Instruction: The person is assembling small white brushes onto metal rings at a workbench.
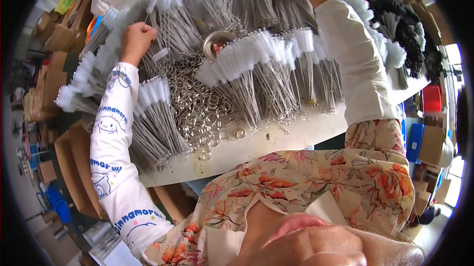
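My left hand [139,39] is at the far left of the table, fingers pinched together among bundles of straw brushes. A thin wire seems to rise from the fingertips, but what they hold is too small to make out. Just below the hand, a single white brush head [160,55] lies over a heap of metal key rings [197,100]. My right arm [350,54] reaches to the far edge of the picture, where its hand is cut off. Near that arm stand rows of straw brushes [266,58] with white bristles and twisted wire stems.
A round metal dish [217,45] with something red in it sits amid the brushes. Another brush bundle [158,123] lies at the table's near left edge. Cardboard boxes [49,83] stand on the left. Black-bristled brushes [402,34] and a red bin [432,98] are on the right.
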A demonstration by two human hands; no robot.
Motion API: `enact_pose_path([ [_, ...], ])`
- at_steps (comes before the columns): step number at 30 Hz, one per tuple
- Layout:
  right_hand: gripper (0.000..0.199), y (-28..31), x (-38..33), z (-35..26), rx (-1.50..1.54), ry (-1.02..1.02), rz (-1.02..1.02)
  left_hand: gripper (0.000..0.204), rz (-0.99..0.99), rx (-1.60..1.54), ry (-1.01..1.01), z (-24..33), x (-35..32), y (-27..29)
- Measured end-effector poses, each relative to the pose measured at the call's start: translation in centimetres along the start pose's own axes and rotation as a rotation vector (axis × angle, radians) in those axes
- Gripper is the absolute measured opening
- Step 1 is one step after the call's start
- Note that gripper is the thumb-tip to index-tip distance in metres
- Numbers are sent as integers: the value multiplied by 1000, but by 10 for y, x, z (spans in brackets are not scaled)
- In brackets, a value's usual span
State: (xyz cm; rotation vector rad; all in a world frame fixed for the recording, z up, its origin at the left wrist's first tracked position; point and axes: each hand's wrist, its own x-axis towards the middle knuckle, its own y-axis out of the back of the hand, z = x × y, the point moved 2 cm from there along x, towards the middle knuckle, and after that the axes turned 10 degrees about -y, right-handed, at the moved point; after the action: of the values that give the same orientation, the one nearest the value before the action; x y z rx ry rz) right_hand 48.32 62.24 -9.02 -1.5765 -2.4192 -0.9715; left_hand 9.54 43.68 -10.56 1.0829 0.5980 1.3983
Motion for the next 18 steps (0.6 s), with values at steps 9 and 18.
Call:
enact_pose_path([
  [9,22,-37,-57,2,-586,-471,250,23,73,107,129,22,-1,9],
  [18,24,-47,-58,-7,-605,-703,378,21,163,135,-12,-3,9,-3],
])
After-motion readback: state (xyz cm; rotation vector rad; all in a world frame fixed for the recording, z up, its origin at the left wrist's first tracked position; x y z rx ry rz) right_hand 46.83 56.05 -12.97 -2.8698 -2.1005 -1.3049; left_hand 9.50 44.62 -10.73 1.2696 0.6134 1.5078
